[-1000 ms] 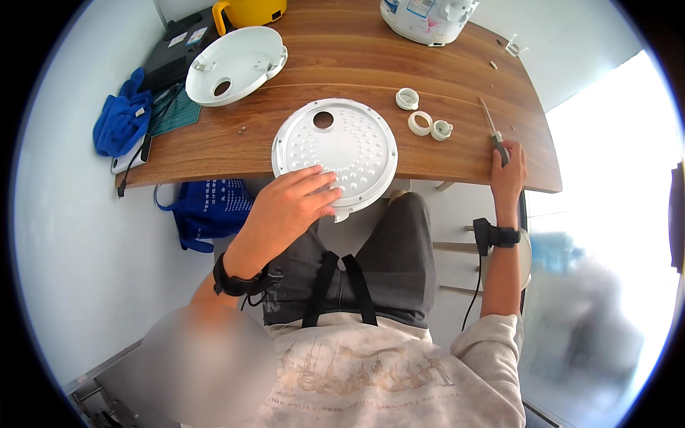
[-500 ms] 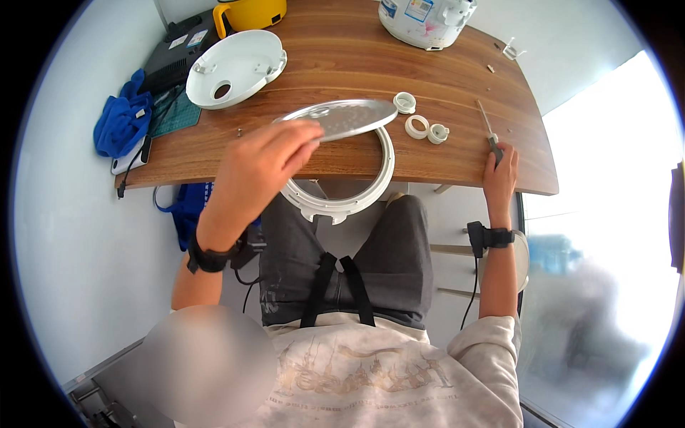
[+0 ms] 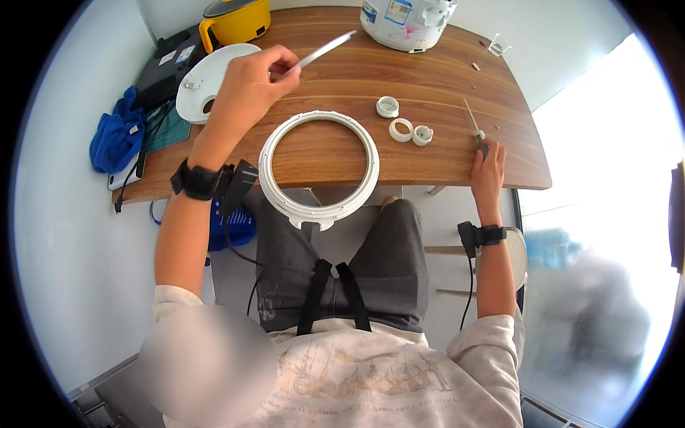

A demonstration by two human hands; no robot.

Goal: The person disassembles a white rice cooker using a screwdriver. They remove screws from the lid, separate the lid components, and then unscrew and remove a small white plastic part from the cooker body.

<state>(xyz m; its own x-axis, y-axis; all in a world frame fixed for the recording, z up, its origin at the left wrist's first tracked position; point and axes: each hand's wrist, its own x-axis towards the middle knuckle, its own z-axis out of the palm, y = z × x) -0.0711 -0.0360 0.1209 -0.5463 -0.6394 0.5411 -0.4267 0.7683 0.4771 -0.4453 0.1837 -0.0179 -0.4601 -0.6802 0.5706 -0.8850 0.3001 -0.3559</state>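
Observation:
My left hand (image 3: 260, 77) is raised over the table's left-centre, fingers closed on the edge of a round metal lid plate (image 3: 327, 50) seen nearly edge-on. A large white plastic ring (image 3: 372, 167) lies in front of me, its near side overhanging the table edge. On the right, my right hand (image 3: 489, 170) rests near the front edge, closed around the dark handle of a screwdriver (image 3: 472, 118) whose shaft points away. Between ring and screwdriver sit a small white cup-like part (image 3: 387, 107), a thin white ring (image 3: 401, 130) and a small white cap (image 3: 422, 135).
A white dome-shaped cover (image 3: 196, 75) with a hole lies at left, partly behind my arm. Farther back stand a yellow pot (image 3: 239, 27) and a white appliance body (image 3: 407, 28). Blue cloth (image 3: 118, 135) and a green mat (image 3: 170, 130) are far left. Small bits lie at right.
My left hand has lifted the metal lid plate up and away from the white ring, tilting it nearly edge-on. My right hand still holds the screwdriver in about the same place.

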